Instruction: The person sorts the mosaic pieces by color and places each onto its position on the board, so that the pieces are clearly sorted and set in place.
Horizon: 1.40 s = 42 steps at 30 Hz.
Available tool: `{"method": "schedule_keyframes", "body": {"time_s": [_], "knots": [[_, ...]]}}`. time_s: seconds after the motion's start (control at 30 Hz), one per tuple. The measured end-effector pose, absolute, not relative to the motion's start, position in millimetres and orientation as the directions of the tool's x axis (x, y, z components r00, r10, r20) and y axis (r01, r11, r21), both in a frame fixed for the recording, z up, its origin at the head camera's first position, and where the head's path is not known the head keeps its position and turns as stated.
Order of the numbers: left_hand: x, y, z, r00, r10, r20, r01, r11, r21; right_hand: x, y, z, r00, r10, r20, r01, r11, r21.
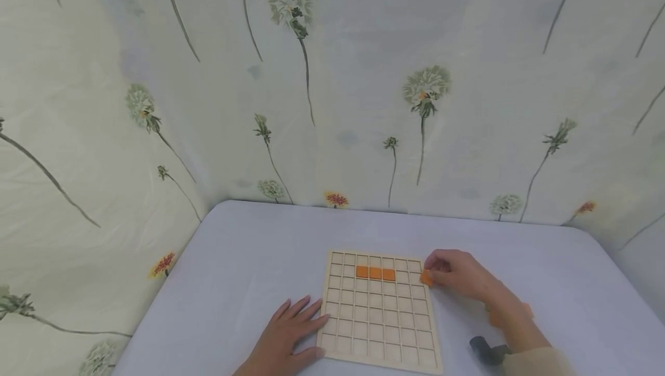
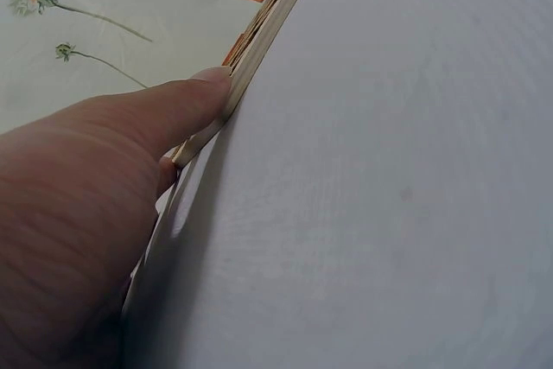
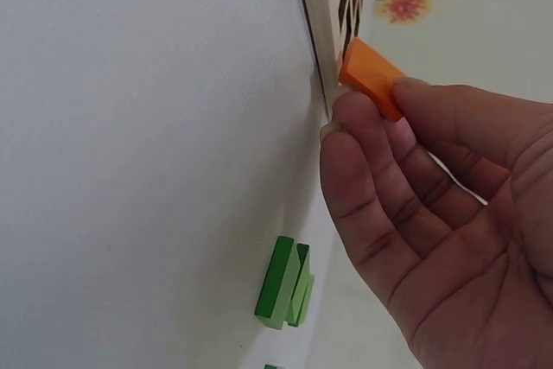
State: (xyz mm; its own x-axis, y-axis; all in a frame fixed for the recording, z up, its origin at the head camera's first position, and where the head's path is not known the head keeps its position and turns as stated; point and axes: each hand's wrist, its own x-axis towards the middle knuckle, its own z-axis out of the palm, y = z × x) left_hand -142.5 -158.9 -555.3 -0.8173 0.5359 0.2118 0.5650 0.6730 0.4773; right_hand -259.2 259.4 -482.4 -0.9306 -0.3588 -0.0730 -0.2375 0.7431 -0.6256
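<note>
While the wooden grid board (image 1: pixel 379 312) lies flat on the pale blue tablecloth (image 1: pixel 249 260), an orange block (image 1: pixel 426 277) is pinched between thumb and fingertips of the right hand (image 1: pixel 459 275), just at the board's right edge near its far corner. A row of three orange blocks (image 1: pixel 376 273) is already seated in the second row of cells from the far side, so the held piece is judged to be meant for a cell close by. The left hand (image 1: pixel 288 335) is laid flat with straight fingers at the board's near left edge, and the board is steadied by it; in the left wrist view the thumb (image 2: pixel 186 101) is seen pressed against the rim. For the step to be done well, the block should be kept level, lined up squarely over one cell and lowered without being dragged across the thin dividers, while pressure from the left hand is kept so that the board is not shifted. Green blocks (image 3: pixel 285 287) are seen on the cloth near the right hand, apart from the board. No brand, label or legible writing is shown on the board, the blocks or the flowered backdrop (image 1: pixel 332 75).
</note>
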Motion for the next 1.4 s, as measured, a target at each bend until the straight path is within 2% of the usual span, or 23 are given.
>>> {"method": "schedule_keyframes", "body": {"time_s": [0.47,1.07,1.4], "knots": [[-142.0,-158.1,-551.0,-0.824,0.536,0.182,0.549,0.677,0.49,-263.0,248.8,-482.5,-0.915,-0.401,-0.055,-0.286,0.737,-0.613],[-143.6,-159.0,-554.8,-0.805,0.547,0.229,0.586,0.673,0.451,-267.3,240.4,-485.1,-0.875,-0.485,-0.007,-0.38,0.695,-0.611],[-143.7,-159.2,-555.7,-0.804,0.542,0.244,0.589,0.672,0.449,-269.0,230.8,-484.4,-0.878,-0.478,-0.019,-0.371,0.706,-0.603]]}}
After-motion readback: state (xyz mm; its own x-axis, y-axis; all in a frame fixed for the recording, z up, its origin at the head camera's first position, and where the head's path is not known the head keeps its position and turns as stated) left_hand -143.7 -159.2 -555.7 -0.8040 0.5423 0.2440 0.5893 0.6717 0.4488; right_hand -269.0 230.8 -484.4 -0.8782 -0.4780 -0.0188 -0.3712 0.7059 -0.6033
